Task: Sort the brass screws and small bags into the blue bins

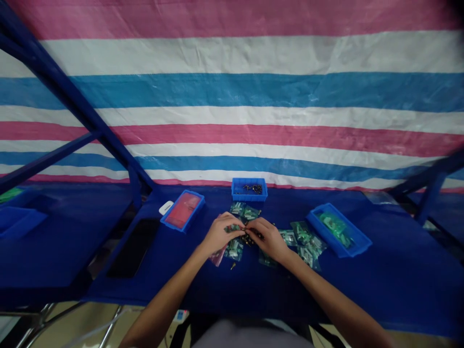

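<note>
Pinching a small dark part (244,229), too tiny to identify, with left hand (222,233) and right hand (270,238), above loose metal pieces (248,240) on the desk (391,275). Looks light and stiff, perhaps slippery; calls for a fingertip hold at the ends.

Pink, white and blue striped sheeting (261,92) backs a blue table (398,285).

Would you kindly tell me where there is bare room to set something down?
The blue table looks bare right of the rightmost tray and between the black slab and left forearm. Around the left hand and right hand it is crowded with green packets and small parts.
</note>
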The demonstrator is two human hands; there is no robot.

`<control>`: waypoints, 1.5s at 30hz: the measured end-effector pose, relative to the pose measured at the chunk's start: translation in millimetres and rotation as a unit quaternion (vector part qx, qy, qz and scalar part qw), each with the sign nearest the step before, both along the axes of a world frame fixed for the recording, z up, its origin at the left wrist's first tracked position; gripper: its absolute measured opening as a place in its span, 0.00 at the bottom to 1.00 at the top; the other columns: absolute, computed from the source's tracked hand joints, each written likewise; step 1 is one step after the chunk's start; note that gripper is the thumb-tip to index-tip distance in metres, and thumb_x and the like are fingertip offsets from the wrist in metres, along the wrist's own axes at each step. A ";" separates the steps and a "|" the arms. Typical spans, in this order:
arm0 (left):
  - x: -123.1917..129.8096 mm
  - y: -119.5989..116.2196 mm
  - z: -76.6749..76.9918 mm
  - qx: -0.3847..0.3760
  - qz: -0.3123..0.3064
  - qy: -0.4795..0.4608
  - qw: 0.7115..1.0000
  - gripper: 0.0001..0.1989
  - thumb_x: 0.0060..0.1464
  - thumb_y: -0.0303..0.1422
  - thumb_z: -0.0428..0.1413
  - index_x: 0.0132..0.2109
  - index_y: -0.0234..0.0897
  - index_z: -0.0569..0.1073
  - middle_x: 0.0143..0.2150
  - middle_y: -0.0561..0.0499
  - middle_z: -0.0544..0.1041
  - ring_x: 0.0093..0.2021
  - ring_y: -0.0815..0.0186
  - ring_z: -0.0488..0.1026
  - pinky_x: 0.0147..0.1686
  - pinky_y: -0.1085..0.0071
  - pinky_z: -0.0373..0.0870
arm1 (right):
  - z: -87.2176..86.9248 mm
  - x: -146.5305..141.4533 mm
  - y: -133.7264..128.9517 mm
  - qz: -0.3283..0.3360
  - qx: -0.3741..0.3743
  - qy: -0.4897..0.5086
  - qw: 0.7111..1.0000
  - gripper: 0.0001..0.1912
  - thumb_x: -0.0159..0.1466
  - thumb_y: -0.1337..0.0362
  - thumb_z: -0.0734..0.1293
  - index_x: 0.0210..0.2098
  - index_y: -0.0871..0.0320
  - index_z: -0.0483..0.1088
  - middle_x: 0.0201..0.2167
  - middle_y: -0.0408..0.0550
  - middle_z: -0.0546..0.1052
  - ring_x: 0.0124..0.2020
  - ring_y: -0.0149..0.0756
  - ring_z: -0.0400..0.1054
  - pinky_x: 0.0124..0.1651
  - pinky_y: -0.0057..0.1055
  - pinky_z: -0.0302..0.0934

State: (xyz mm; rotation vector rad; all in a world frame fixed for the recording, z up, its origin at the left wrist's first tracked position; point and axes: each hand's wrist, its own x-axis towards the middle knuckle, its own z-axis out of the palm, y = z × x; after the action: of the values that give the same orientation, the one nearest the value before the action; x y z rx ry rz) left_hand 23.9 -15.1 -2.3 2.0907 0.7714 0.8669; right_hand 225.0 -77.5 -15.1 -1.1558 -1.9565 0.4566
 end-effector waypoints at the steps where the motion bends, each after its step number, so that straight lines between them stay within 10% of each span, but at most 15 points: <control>1: 0.0 0.3 -0.6 0.005 -0.002 0.002 1.000 0.07 0.54 0.37 0.63 0.39 0.39 0.79 0.36 0.48 0.78 0.42 0.62 0.72 0.43 0.67 0.70 | 0.6 0.1 0.1 -0.001 -0.001 -0.002 1.000 0.06 0.68 0.65 0.62 0.44 0.54 0.69 0.39 0.50 0.75 0.42 0.39 0.70 0.45 0.37 0.67; 20: 2.5 -2.0 -9.2 0.046 0.040 0.043 0.997 0.06 0.61 0.33 0.56 0.40 0.39 0.77 0.37 0.50 0.77 0.44 0.64 0.72 0.46 0.68 0.68 | -0.8 2.7 3.0 -0.024 -0.028 -0.039 0.999 0.05 0.67 0.65 0.62 0.37 0.55 0.70 0.32 0.46 0.75 0.35 0.35 0.69 0.38 0.30 0.64; 31: -9.9 12.8 -13.4 0.122 0.150 0.087 0.977 0.08 0.63 0.30 0.52 0.42 0.38 0.76 0.39 0.49 0.78 0.43 0.61 0.70 0.46 0.64 0.67 | 27.1 41.3 91.0 -0.186 0.014 -0.044 0.981 0.12 0.66 0.61 0.62 0.47 0.57 0.70 0.32 0.48 0.74 0.36 0.40 0.68 0.41 0.37 0.63; 39: -11.3 14.5 -11.4 0.145 0.145 0.107 0.973 0.10 0.64 0.30 0.50 0.42 0.38 0.76 0.38 0.48 0.78 0.42 0.62 0.70 0.45 0.63 0.66 | 5.5 27.8 36.3 -0.029 -0.072 -0.088 0.993 0.06 0.63 0.60 0.68 0.32 0.55 0.74 0.30 0.44 0.74 0.31 0.34 0.69 0.34 0.29 0.63; 45: -12.2 15.7 -12.6 0.150 0.149 0.114 0.971 0.09 0.64 0.30 0.50 0.42 0.38 0.76 0.37 0.49 0.78 0.42 0.61 0.70 0.45 0.62 0.66 | -2.0 20.8 27.1 -0.041 -0.098 -0.066 0.992 0.05 0.63 0.63 0.68 0.31 0.55 0.72 0.31 0.47 0.74 0.38 0.41 0.68 0.41 0.35 0.63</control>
State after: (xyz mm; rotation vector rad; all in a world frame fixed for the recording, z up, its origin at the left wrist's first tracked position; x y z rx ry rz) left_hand 11.7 0.6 -14.9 2.4089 1.1611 0.9608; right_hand 245.9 -50.5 -17.1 -1.4166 -2.0013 0.5513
